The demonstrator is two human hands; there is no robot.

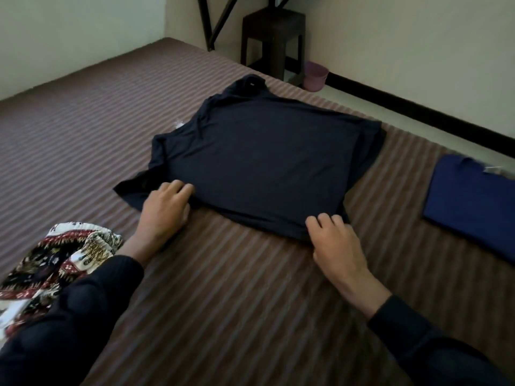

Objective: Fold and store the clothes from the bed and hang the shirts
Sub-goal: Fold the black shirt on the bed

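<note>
Both my hands grip the near edge of the dark navy shirt (259,162) on the striped bed (223,302).

My left hand (164,210) curls its fingers onto the shirt's near-left corner, and my right hand (337,246) pinches the near-right corner. The shirt lies partly folded in the middle of the bed. 1 folded blue garment (473,201) lies at the right; a patterned cloth (55,263) is bunched near left. A dark stool (273,37) and pink bin (315,76) stand on the floor beyond.
</note>
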